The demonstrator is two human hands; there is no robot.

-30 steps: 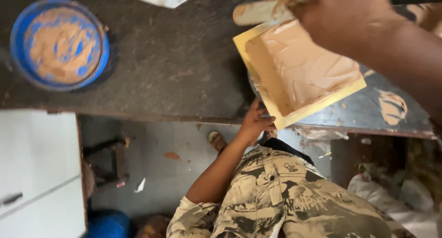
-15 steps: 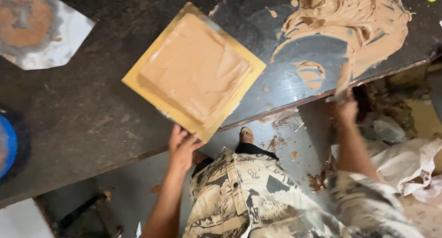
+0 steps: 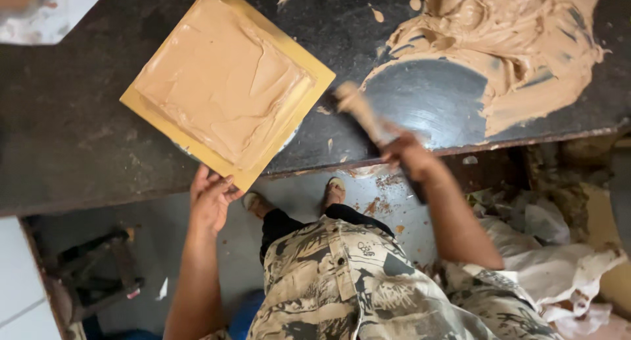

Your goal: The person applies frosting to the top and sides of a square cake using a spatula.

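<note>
A square yellow mould (image 3: 227,83) filled with smoothed tan clay was seen lying tilted like a diamond on the dark worktop (image 3: 79,136), its near corner jutting just over the table's front edge. The left hand (image 3: 211,198) was placed at that near corner, fingers spread fairly wide and touching the mould's lower edge from below; a firm grip could not be confirmed. The right hand (image 3: 409,157) was closed around a clay-smeared scraper (image 3: 360,110), blurred by motion, its blade pointed up-left toward the mould's right corner, near it but apart. A big heap of wet tan clay (image 3: 519,44) was spread over the worktop's right part, with a scraped-clean dark arc (image 3: 427,100) left beneath it, just beside the tool. Small clay crumbs (image 3: 376,14) were scattered between mould and heap. A white sheet (image 3: 46,18) with clay residue was noted at the top-left corner, well apart from the mould. Patterned shorts (image 3: 355,281) and sandalled feet (image 3: 335,192) were visible below the table edge, with crumpled white bags (image 3: 559,261) on the floor at right.
</note>
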